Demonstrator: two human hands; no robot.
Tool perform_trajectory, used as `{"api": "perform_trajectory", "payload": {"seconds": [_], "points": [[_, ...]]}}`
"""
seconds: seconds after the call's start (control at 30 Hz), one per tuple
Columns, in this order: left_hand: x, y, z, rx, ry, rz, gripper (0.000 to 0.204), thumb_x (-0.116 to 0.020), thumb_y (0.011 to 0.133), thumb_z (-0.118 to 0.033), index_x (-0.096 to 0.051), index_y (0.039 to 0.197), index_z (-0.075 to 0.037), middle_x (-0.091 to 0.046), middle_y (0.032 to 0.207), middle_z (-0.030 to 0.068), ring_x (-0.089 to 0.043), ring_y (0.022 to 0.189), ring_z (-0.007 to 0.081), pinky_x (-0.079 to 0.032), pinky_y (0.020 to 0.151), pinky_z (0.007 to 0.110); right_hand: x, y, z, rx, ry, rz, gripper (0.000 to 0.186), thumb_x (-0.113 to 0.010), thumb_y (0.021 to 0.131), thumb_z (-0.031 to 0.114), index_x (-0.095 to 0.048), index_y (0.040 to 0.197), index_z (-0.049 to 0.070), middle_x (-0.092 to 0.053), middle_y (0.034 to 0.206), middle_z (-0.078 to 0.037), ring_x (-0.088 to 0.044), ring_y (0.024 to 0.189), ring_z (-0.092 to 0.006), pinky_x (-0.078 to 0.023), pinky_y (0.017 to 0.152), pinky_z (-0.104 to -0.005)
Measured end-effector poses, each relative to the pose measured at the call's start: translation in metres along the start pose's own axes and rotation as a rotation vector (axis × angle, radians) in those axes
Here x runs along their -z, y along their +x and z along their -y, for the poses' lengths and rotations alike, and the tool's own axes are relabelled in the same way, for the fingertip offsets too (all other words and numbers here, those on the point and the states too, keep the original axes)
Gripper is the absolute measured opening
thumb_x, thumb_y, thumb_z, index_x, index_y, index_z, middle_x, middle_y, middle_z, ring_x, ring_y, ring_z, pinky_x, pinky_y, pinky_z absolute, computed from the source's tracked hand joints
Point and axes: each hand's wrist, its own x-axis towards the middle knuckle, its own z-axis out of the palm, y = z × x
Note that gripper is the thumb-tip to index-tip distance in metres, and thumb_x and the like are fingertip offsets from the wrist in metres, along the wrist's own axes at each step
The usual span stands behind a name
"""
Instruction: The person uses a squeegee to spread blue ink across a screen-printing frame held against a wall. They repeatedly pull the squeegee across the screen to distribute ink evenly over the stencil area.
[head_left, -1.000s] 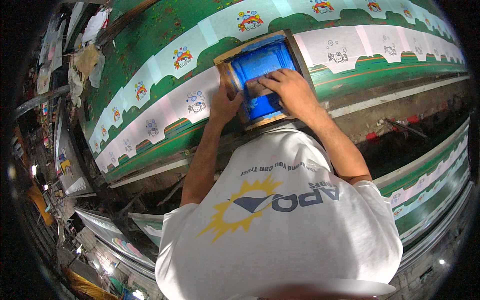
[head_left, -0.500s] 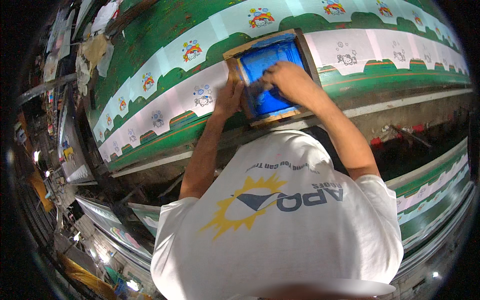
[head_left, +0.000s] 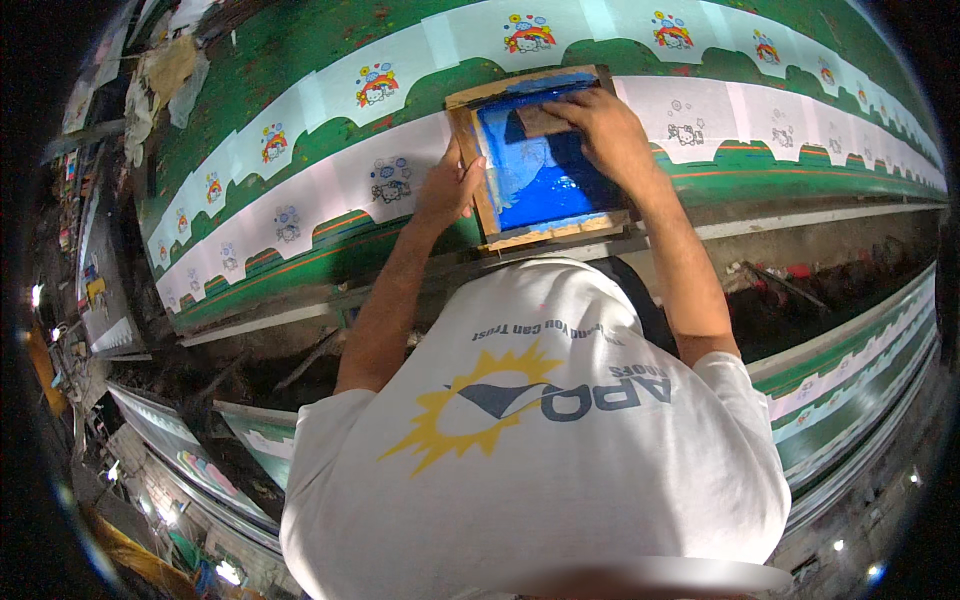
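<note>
A wooden-framed printing screen (head_left: 555,236) lies across a strip of pale pink cut fabric or paper (head_left: 335,195) on the green table. Blue ink (head_left: 545,205) covers much of its mesh, with a lighter patch at the left. My left hand (head_left: 445,188) grips the frame's left side, thumb near the inner edge. In my right hand (head_left: 612,138) is a flat brown squeegee (head_left: 543,121), held at the far part of the mesh. Its lower edge meets the ink. Fingers hide its right end.
Line-printed motifs (head_left: 391,180) run along the pink strip, with blue flowers left of the screen. Farther back, a pale blue strip (head_left: 470,38) carries coloured motifs. A light rail (head_left: 800,217) edges the green table (head_left: 345,238) nearest me. Another printed table (head_left: 850,355) stands at right.
My right hand has moved the squeegee from the middle of the mesh to its far part. My left hand stays on the frame's left side. The view has shifted slightly.
</note>
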Motion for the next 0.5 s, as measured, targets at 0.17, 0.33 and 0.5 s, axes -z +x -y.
{"api": "perform_trajectory", "payload": {"seconds": [0.17,0.33,0.5], "points": [[0.0,0.001,-0.001,0.012,0.01,0.018,0.073,-0.062,0.112,-0.033,-0.027,0.169,-0.006,-0.073,0.082,0.0101,-0.065,0.049,0.0172,-0.055,0.044,0.033,-0.002,0.016,-0.023,-0.07,0.036,0.134,0.049,-0.07,0.091,0.002,-0.075,0.137,0.017,-0.075,0.132,-0.014,-0.068,0.124,-0.0402,-0.058,0.105,-0.0495],[-0.001,0.001,-0.002,-0.048,-0.027,0.015,0.065,-0.063,0.112,-0.028,-0.034,0.164,-0.003,-0.073,0.08,0.0087,-0.066,0.049,0.0172,-0.055,0.044,0.032,0.009,-0.023,0.002,-0.1,0.039,0.168,0.052,-0.068,0.085,-0.002,-0.076,0.134,0.016,-0.076,0.122,-0.015,-0.07,0.116,-0.0392,-0.06,0.097,-0.0521],[-0.003,0.001,-0.004,-0.037,-0.051,-0.002,0.066,-0.066,0.11,-0.029,-0.036,0.165,-0.008,-0.076,0.082,0.0097,-0.07,0.053,0.0198,-0.058,0.047,0.033,0.01,-0.065,0.069,-0.291,0.002,0.224,0.057,-0.079,0.078,0.006,-0.076,0.134,0.016,-0.076,0.121,-0.01,-0.072,0.113,-0.0356,-0.062,0.095,-0.048]]}}
